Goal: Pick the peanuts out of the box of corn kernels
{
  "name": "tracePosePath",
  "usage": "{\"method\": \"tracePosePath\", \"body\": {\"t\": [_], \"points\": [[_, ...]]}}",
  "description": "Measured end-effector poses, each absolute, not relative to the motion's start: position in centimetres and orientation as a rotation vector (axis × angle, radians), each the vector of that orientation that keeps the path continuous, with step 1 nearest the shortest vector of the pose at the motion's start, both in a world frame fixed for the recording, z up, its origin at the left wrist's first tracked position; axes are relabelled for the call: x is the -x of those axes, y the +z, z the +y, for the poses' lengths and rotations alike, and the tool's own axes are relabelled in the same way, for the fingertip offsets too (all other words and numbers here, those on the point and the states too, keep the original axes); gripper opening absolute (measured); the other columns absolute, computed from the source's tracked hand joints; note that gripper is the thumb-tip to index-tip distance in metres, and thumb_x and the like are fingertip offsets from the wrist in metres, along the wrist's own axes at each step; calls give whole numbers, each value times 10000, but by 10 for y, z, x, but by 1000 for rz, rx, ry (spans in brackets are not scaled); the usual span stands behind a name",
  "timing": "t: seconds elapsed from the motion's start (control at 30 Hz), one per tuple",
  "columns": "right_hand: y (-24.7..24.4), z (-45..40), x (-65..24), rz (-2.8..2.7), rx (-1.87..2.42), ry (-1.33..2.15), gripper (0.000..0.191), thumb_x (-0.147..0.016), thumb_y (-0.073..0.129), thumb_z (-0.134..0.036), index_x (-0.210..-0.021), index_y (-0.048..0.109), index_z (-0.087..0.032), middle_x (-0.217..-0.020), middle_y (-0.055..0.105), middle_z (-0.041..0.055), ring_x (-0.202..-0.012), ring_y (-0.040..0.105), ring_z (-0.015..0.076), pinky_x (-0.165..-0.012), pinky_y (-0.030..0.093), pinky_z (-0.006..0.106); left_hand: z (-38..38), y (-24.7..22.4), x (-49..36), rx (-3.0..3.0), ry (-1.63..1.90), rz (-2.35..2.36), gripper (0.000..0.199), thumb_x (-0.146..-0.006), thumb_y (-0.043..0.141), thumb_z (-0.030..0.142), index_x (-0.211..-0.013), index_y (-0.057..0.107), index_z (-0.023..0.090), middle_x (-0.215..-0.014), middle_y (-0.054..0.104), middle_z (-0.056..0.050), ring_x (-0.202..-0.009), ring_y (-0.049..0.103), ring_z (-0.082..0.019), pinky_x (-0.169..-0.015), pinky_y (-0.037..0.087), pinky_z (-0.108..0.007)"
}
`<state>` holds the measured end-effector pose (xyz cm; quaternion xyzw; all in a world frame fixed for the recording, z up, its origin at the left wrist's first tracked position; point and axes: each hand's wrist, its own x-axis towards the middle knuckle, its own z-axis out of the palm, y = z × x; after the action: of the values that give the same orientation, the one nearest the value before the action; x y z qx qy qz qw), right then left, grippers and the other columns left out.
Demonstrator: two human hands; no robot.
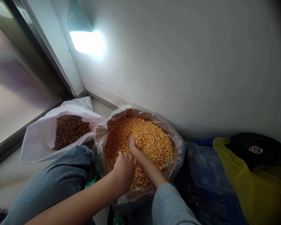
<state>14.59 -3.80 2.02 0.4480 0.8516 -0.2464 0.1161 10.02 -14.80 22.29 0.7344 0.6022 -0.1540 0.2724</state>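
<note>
Both hands are inside a wide container [178, 144] lined with clear plastic and filled with yellow-orange corn kernels [154, 134]. My left hand [125, 170] is over the near left part of the corn, its back up and its fingers curled down; what they hold, if anything, is hidden. Just beyond it, my right hand [131, 143] reaches into the middle of the kernels from the right. Its thumb side shows, while its other fingers are hidden, partly by the corn. The two hands are close together.
To the left lies an open white bag [41, 137] of brown, almond-like nuts [71, 131]. A lit bulb [81, 23] hangs by the wall [189, 62]. On the right are a blue crate [215, 206], yellow cloth-like material [253, 190] and a round black object [271, 148]. My jeans-clad knee [67, 165] borders the container.
</note>
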Motion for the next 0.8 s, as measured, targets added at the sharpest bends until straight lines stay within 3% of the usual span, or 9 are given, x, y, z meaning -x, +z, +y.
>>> {"method": "tracePosePath", "body": {"t": [0.1,0.2,0.33,0.53,0.6,0.67,0.73,0.8], "points": [[19,-17,-161,2549,-1095,-555,243,-756,490,-102,-987,566,-97,-1176,475,114,-1181,309,200,-969,242,403,-150,219,-103,-1997,-418,1614,329,-777,422,169,-1090,507,113,-960,589,-159,-899,534,-293,-721,332,-396],[28,8,-188,2606,-884,-467,304,-722,431,0,-961,595,-94,-1214,458,112,-1238,203,161,-1008,138,358,-152,214,-106,-2017,-413,1640,320,-779,425,202,-1073,519,119,-952,590,-159,-894,533,-290,-736,325,-404],[46,36,-217,2671,-717,-349,351,-760,363,-27,-1007,584,-144,-1249,430,86,-1240,199,163,-1015,65,394,-155,211,-111,-2022,-393,1661,355,-754,475,232,-1079,522,98,-935,592,-172,-905,522,-294,-756,313,-409],[56,20,-198,2545,-1488,132,348,-801,332,-192,-1021,583,-94,-1286,338,187,-1227,142,358,-925,54,586,-158,210,-118,-2012,-372,1640,373,-751,487,219,-1098,519,84,-940,591,-185,-885,531,-292,-755,312,-412],[49,-8,-172,2623,-1365,-46,375,-806,293,-168,-1072,537,-65,-1292,314,213,-1225,164,338,-934,92,563,-160,207,-120,-2036,-327,1662,365,-730,518,229,-1064,543,83,-916,599,-183,-866,536,-288,-749,311,-406],[39,-42,-141,2701,-939,-414,381,-794,276,-113,-1079,505,-4,-1249,356,246,-1208,233,291,-962,129,495,-162,203,-121,-2049,-300,1677,358,-715,536,234,-1040,560,86,-903,604,-179,-860,535,-290,-746,310,-403],[28,-74,-112,2674,-732,-574,347,-765,297,-71,-992,552,-7,-1150,476,216,-1143,355,231,-964,195,408,-163,201,-121,-2038,-306,1678,378,-706,547,246,-1052,558,94,-918,604,-178,-876,529,-295,-759,306,-410],[17,-97,-92,2618,-633,-684,369,-746,233,-24,-855,583,28,-1087,513,224,-1109,391,231,-918,261,398,-163,201,-120,-2014,-342,1675,431,-699,553,279,-1087,538,92,-971,589,-187,-911,513,-311,-787,293,-434]]}}
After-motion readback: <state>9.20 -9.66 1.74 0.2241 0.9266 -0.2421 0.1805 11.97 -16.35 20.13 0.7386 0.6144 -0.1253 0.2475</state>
